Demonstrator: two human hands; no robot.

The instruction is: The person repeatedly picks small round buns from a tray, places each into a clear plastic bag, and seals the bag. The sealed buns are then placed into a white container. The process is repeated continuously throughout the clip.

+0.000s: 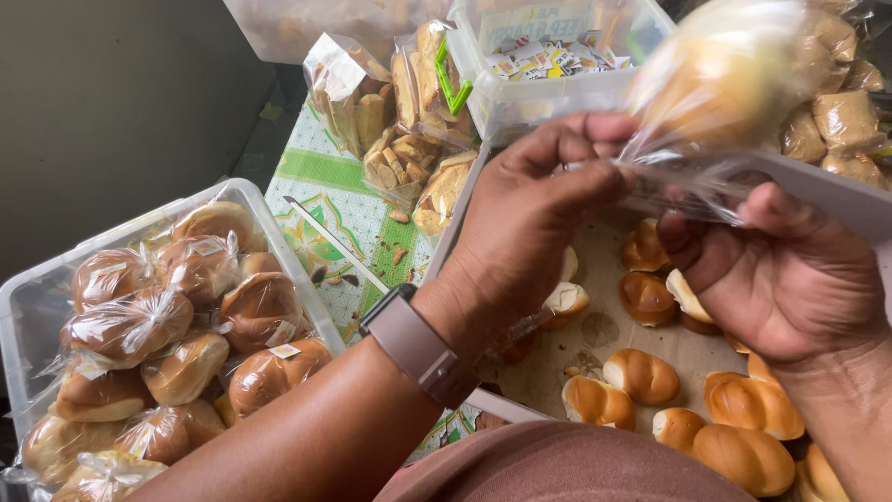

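Hands meet at the middle right of the view, both closed on one clear plastic bag (pixel 692 181) that holds a pale bun (pixel 725 74). The left hand (pixel 530 223), with a watch (pixel 418 349) on its wrist, pinches the gathered neck of the bag between thumb and fingers. The right hand (pixel 785 274) grips the same twisted plastic from the near side, fingers curled tight around it. The bun end sits raised and far from the body, blurred, so its weight appears to hang clear while the neck is drawn thin between the two grips. That looks like the reason for the hold: one hand fixes the film, the other can turn it.

Below the hands a tray (pixel 595 335) lined with stained paper carries loose unwrapped buns (pixel 641 376), within easy reach of the right hand. At the near left a clear plastic tub (pixel 37 297) is packed with bagged buns (pixel 260 307), each with a knotted top and a small label, close beside the left arm. Further off, on a counter under a green patterned cloth (pixel 325 186), lie bags of sliced rusks (pixel 409 149). A second clear tub (pixel 520 102) with small printed slips stands just beyond the left hand, near enough to pick from.
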